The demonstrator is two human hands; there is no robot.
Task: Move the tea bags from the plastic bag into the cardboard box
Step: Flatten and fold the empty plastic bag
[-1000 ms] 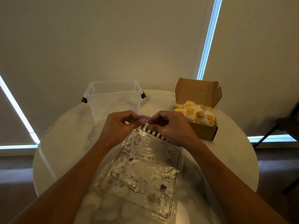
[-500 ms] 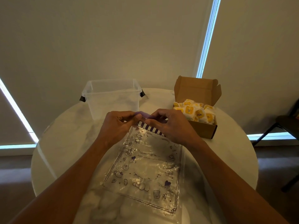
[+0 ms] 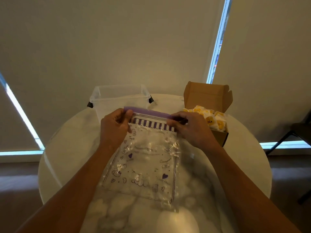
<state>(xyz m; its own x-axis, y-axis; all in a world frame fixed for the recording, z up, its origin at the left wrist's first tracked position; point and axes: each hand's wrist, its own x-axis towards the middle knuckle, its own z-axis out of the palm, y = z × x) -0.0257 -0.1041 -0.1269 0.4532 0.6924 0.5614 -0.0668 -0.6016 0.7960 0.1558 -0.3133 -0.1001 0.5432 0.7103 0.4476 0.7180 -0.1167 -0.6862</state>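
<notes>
Left hand [image 3: 116,126] and right hand [image 3: 190,130] have spread apart along the zip strip [image 3: 148,113], each grip pinching it. The plastic bag [image 3: 144,162] (seemingly empty) lies left of the cardboard box [image 3: 218,137] holding the tea bags [image 3: 208,116]; sealing done, next just let go.

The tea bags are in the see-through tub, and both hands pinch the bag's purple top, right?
Not quite: in the head view the tea bags sit in the cardboard box, not the see-through tub. The left hand and right hand do pinch the purple top of the plastic bag.
</notes>
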